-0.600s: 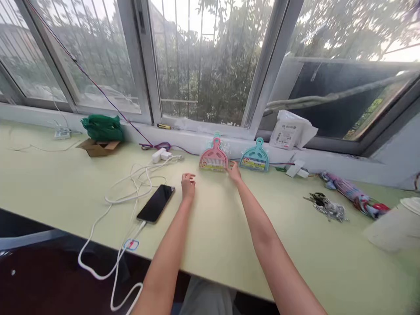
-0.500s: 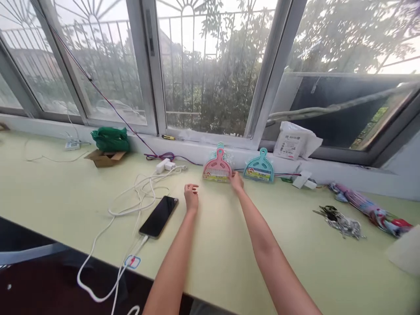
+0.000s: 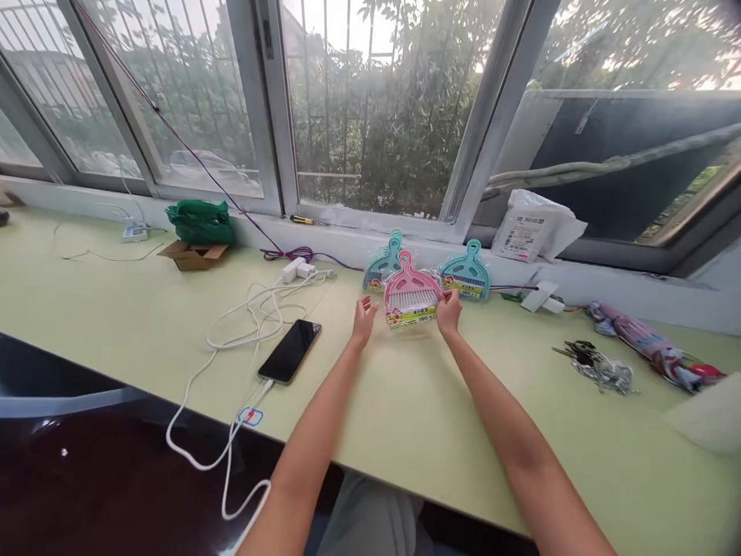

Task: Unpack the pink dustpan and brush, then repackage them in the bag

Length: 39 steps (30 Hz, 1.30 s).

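A pink dustpan and brush set (image 3: 412,297) in clear wrapping is raised slightly off the table, tilted, its white bristles and yellow label facing me. My right hand (image 3: 449,312) pinches its right edge. My left hand (image 3: 364,318) is just left of the pink set, fingers apart and holding nothing. Behind it, teal dustpan sets (image 3: 379,266) stand stacked upright against the wall under the window. Another teal dustpan set (image 3: 466,272) leans there to the right, behind my right hand.
A black phone (image 3: 290,351) with white cables (image 3: 231,344) lies to the left. Further back are a cardboard box (image 3: 194,255) with a green bag (image 3: 200,222) and white chargers (image 3: 298,269). On the right lie keys (image 3: 596,367), a folded umbrella (image 3: 654,347) and a white package (image 3: 529,228).
My right hand has pulled the pink set off the front of the stack and towards me, uncovering the teal ones. My left hand has moved closer to the pink set. The view has shifted.
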Each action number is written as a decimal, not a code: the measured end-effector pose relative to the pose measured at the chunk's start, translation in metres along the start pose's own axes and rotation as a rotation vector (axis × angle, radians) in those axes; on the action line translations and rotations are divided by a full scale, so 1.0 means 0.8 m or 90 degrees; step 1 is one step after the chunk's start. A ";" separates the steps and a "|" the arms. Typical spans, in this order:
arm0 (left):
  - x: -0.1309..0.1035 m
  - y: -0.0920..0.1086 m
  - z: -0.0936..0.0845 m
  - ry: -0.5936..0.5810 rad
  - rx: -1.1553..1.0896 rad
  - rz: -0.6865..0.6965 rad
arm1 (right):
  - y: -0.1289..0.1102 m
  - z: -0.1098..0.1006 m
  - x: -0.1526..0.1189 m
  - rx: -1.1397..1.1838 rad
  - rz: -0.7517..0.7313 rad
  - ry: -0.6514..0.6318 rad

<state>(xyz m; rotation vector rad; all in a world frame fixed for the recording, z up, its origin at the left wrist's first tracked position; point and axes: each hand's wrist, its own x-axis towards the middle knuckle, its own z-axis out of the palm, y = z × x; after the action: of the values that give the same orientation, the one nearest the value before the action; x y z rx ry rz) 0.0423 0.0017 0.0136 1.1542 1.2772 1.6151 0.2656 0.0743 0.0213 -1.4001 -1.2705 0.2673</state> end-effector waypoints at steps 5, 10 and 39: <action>-0.033 0.011 0.048 -0.340 -0.165 -0.208 | 0.021 -0.081 -0.048 0.035 0.082 -0.136; -0.065 0.000 0.098 -0.306 -0.211 -0.208 | 0.009 -0.135 -0.104 -0.135 -0.229 -0.098; -0.078 0.020 0.077 -0.146 -0.308 -0.141 | -0.007 -0.179 -0.095 0.040 -0.115 -0.090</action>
<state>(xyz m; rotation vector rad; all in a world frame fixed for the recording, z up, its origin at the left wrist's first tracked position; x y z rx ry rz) 0.1192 -0.0420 0.0229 0.8340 0.7778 1.4685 0.3432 -0.0681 0.0326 -1.2208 -1.4838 0.2836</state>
